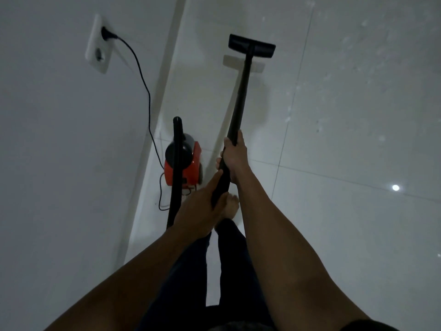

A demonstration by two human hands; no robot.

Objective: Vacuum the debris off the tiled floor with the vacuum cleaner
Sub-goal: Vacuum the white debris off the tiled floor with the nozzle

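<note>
Head view has the right hand (235, 155) and left hand (199, 212) with fingers clamped round the black wand (242, 87), its nozzle (251, 46) at twelve o'clock on the tiled floor (334, 211), red vacuum cleaner (191, 167) at nine.

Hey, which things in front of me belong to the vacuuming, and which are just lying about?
Job: wand, gripped by left hand and right hand; floor head; hose; red canister; power cord; wall socket; white specks of debris.
Just there: skirting board; bright light reflection.
</note>
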